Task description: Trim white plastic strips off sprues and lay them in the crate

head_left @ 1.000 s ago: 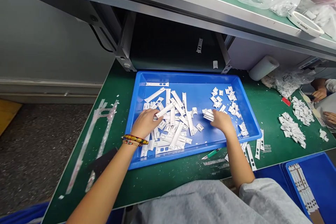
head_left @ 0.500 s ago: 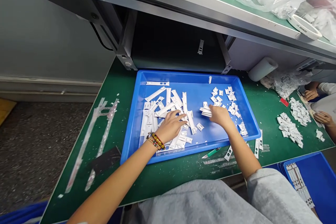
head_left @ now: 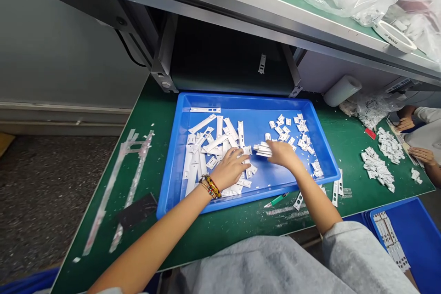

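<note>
From where I stand, the right hand (head_left: 281,154) pinches a small stack (head_left: 262,149) of white pieces just above the middle of the blue tray (head_left: 253,119), while the left hand (head_left: 230,167) has its fingers spread and bent over the heap of strips (head_left: 202,123); what lies under that palm I can't tell. To sort well here, I'd keep the pinch firm enough that the stack stays square, yet light enough not to squirt a piece out. The left should brush strips aside gently, without shoving them among the loose clips (head_left: 284,134) at the tray's right end.
</note>
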A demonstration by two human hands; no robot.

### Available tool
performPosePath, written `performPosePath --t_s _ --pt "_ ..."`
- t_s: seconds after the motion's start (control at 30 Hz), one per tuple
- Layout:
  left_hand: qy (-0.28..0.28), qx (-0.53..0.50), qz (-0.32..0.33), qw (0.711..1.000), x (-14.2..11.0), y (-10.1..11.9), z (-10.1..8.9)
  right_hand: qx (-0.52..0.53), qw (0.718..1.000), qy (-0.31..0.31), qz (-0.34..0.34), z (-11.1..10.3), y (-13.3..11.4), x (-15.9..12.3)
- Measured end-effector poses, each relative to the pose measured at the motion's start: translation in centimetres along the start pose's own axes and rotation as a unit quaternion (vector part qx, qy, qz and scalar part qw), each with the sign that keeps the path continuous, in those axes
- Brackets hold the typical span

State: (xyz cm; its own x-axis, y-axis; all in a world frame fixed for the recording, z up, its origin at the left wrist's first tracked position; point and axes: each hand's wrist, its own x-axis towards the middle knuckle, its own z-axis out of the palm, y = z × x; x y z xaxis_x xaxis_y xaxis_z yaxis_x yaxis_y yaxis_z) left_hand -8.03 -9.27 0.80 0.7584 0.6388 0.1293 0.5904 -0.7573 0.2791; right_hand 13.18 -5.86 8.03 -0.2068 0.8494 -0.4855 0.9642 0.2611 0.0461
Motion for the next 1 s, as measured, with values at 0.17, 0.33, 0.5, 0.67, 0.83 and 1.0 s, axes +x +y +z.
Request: performPosePath --t_s 0.17,0.33,0.5,0.67,0.83,1.0 --pt "0.029 0.009 -0.007 1.0 -0.4 0.0 -0.1 0.002 1.0 -0.002 0.009 0.4 -1.7 1.6" --pt "0.042 0.004 -0.034 0.999 -1.0 -0.6 0.0 -0.014 0.995 0.016 0.093 0.5 1.1 1.2" --pt "0.047 0.013 -0.008 0.999 -0.6 -0.1 0.2 0.007 0.997 0.036 0.073 1.4 1.7 -0.1" --pt "0.001 -0.016 0.042 0.999 0.1 1.3 0.7 0.039 0.998 0.047 0.026 2.4 -0.8 0.9" --pt "-0.004 -0.027 0.019 0.999 0.0 1.4 0.5 0.035 0.994 0.056 0.086 2.3 -0.7 2.4" --pt "0.014 -0.08 -0.01 0.997 -0.3 0.8 0.1 0.057 0.984 0.086 0.144 2.7 0.8 1.7"
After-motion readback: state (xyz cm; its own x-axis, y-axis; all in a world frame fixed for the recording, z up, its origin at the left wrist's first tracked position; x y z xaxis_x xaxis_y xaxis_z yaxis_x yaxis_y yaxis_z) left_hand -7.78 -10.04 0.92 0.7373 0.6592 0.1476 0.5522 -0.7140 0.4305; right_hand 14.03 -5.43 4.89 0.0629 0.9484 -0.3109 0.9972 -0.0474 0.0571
